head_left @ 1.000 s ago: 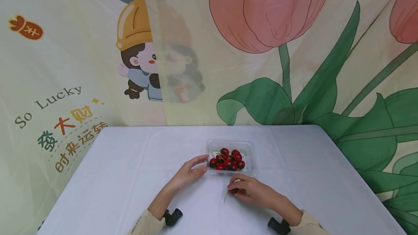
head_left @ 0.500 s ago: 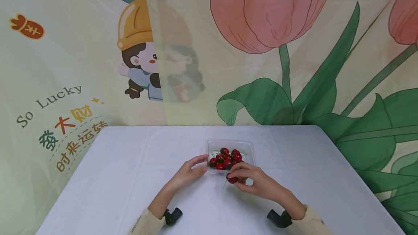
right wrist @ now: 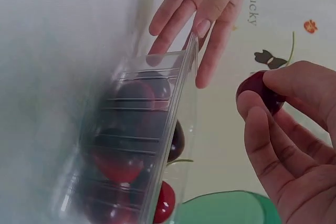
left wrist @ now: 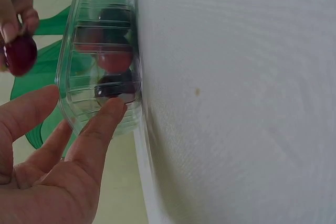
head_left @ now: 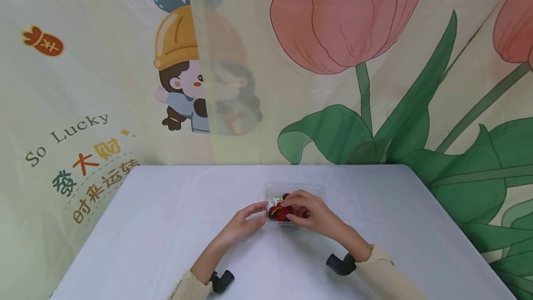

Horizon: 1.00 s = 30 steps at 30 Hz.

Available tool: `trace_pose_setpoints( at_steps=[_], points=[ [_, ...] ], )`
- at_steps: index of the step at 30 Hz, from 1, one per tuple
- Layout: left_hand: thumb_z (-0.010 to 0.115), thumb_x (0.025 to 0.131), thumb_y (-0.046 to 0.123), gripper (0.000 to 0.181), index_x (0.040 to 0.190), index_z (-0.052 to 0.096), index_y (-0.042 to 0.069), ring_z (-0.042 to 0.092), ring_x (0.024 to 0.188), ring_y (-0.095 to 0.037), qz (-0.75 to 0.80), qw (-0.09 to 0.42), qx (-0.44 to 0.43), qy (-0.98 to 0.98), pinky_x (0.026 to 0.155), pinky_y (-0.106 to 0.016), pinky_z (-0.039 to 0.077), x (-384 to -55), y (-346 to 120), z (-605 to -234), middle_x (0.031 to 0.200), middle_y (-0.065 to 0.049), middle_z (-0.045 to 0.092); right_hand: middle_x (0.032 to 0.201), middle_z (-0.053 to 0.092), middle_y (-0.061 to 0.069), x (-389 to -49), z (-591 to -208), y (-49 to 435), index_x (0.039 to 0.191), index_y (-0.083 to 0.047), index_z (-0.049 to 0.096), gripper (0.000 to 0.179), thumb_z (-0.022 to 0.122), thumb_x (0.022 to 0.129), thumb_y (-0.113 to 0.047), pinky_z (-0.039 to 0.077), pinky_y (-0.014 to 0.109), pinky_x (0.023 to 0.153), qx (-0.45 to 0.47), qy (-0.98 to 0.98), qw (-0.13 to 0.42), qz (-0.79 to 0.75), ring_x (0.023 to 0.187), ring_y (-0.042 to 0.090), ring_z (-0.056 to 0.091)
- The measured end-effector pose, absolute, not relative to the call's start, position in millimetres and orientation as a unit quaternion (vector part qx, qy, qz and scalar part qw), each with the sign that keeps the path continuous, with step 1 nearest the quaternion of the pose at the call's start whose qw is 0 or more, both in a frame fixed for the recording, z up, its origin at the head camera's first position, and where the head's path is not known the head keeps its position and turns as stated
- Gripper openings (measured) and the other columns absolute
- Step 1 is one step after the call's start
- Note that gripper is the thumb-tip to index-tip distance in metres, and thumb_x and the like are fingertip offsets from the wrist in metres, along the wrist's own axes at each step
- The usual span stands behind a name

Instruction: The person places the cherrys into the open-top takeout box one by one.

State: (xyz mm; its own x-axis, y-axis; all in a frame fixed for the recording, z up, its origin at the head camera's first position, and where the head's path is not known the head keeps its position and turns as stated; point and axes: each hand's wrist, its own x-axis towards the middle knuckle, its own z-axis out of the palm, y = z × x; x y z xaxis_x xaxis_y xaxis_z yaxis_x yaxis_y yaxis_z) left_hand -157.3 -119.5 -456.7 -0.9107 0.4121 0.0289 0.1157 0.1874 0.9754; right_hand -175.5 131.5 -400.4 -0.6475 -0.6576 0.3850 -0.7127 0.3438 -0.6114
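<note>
A clear plastic punnet (head_left: pixel 295 185) on the table holds several dark red cherries (head_left: pixel 281 217), some with green stems. My left hand (head_left: pixel 240 227) steadies its left end, fingers extended; in the left wrist view one fingertip rests against the ribbed side wall. Over the punnet, my right hand (head_left: pixel 316 216) pinches a single cherry between thumb and fingers. The right wrist view shows that held cherry (right wrist: pixel 255 86) above the rim, its stem pointing up, apart from the other fruit. From the head, the right hand hides part of the punnet and its cherries.
A white cloth covers the table (head_left: pixel 187 198). Behind it hangs a printed curtain (head_left: pixel 241 147) with tulips and a cartoon figure. Black wrist-worn devices sit on both wrists, the left device (head_left: pixel 222 281) and the right device (head_left: pixel 341 264), low above the cloth.
My right hand has carried the cherry from in front of the punnet up and forward over it. My left hand stays at the punnet's left end. The head view has tilted slightly.
</note>
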Motion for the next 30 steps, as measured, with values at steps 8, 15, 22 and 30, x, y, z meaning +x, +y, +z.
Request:
trace_pose_setpoints(
  at_steps=[8,15,22,30],
  points=[
    [0.055,0.1,0.013,0.05,0.145,0.041,-0.002,0.044,0.132,-0.041,0.622,0.129,0.17,0.753,0.099,-0.045,0.049,-157.1,-121.0,-459.8,0.145,-0.027,0.043,0.107,0.065,0.014,-209.6,-406.5,115.9,0.11,-0.002,0.068,0.026,0.073,0.085,0.0,0.056,0.019,0.069,0.363,-0.836,0.015,0.411,0.074,0.015,0.067],
    [0.055,0.099,0.012,0.05,0.144,0.04,-0.004,0.047,0.129,-0.041,0.627,0.13,0.178,0.747,0.098,-0.044,0.05,-158.8,-121.3,-459.9,0.144,-0.028,0.043,0.107,0.065,0.013,-225.2,-413.2,104.0,0.111,-0.003,0.07,0.025,0.072,0.086,-0.002,0.056,0.02,0.066,0.324,-0.857,-0.016,0.401,0.075,0.014,0.066],
    [0.054,0.1,0.01,0.049,0.145,0.04,-0.004,0.047,0.129,-0.041,0.63,0.135,0.177,0.744,0.098,-0.044,0.05,-159.1,-122.2,-459.6,0.145,-0.028,0.042,0.106,0.065,0.012,-233.8,-418.2,93.3,0.109,-0.003,0.07,0.024,0.072,0.086,-0.001,0.056,0.021,0.062,0.3,-0.874,-0.04,0.38,0.071,0.011,0.062],
    [0.057,0.099,0.011,0.05,0.144,0.042,-0.003,0.048,0.128,-0.041,0.626,0.13,0.171,0.749,0.098,-0.045,0.05,-159.1,-121.1,-459.4,0.144,-0.027,0.044,0.106,0.066,0.013,-238.3,-423.6,86.0,0.11,-0.001,0.068,0.025,0.072,0.085,0.001,0.056,0.023,0.063,0.284,-0.883,-0.076,0.366,0.072,0.012,0.061]
  ],
)
